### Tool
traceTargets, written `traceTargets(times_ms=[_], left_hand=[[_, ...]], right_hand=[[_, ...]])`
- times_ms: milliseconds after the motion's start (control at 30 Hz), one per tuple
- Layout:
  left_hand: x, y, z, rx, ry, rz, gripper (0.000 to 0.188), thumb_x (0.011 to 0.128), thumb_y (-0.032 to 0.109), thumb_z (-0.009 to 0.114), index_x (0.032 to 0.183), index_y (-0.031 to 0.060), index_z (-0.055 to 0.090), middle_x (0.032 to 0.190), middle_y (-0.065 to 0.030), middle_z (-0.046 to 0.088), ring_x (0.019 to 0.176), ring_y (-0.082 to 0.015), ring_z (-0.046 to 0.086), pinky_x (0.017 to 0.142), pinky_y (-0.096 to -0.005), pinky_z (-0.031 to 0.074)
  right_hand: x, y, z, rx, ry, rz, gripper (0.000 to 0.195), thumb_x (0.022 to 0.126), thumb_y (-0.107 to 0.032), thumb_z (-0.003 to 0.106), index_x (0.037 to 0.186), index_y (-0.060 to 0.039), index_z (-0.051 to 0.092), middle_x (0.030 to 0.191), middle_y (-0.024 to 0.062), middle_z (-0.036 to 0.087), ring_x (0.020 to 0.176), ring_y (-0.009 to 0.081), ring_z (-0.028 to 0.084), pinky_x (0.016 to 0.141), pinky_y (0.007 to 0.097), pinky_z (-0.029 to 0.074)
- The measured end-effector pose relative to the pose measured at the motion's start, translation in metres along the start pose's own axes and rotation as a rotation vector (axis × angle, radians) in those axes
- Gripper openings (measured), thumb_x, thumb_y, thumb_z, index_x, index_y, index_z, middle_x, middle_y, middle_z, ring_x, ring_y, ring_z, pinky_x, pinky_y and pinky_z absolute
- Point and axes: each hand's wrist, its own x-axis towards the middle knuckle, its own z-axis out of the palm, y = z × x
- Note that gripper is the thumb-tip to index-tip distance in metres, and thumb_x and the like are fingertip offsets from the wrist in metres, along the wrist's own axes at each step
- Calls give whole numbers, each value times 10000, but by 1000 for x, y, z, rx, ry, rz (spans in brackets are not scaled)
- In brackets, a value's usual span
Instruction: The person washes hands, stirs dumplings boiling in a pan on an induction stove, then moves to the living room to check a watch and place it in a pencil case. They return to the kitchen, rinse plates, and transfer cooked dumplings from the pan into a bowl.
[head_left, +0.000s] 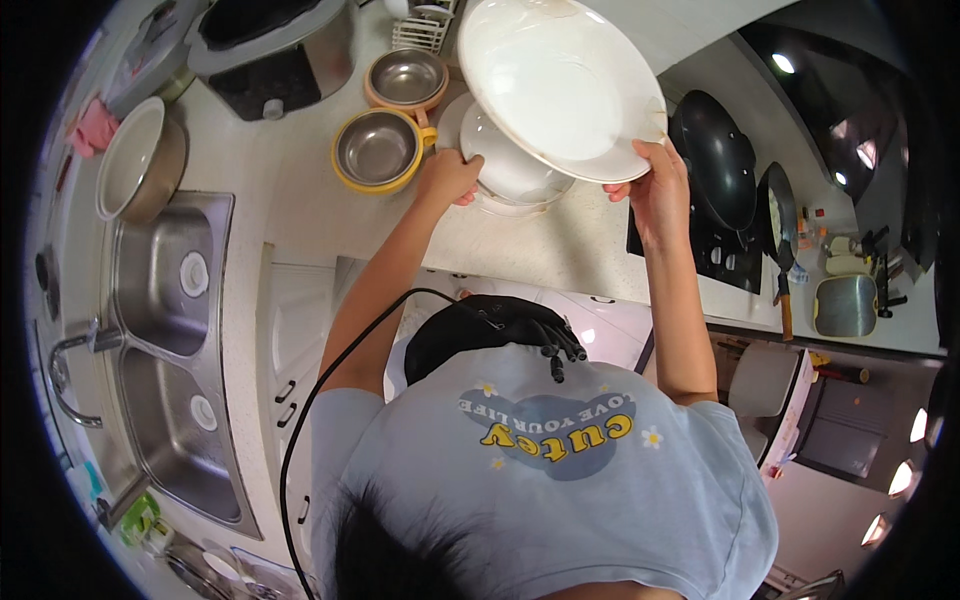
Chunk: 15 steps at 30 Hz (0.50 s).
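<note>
My right hand (658, 176) grips the rim of a large white plate (562, 86), which is raised and tilted above the counter. Beneath it, partly hidden by the plate, white bowls (510, 169) sit in a stack on the counter. My left hand (454, 178) is at the left rim of this stack, thumb on the edge and fingers curled below. Just left of it stands a yellow-rimmed metal bowl with a handle (377, 148). Behind that is a similar metal bowl with an orange-pink rim (407, 77).
A double steel sink (169, 285) lies at the left, with a deep beige bowl (142, 161) at its back corner. A boxy appliance (277, 60) stands behind. At the right, a black wok (714, 161) is on the hob, beside a frying pan (778, 210).
</note>
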Motion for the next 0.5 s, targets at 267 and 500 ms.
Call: traceTargets(times_ms=[267,500], left_hand=[[9,-9,2,385,137,194,432,822,357,543,760,-55,657,580,-109,634,604,-243,658,607,-366,536],[9,-5,4,402,138,191,350,817,336,542,785,18,686,626,-90,659,776,-248,670,702,-397,525]], right_hand=[[5,6,-3,7,24,-14,290,879,-122,470,1068,99,484,676,160,612,464,211,596,402,274,498],[10,9,-5,-99,26,13,298,881,-163,488,1067,69,518,718,145,604,492,171,544,409,246,414]])
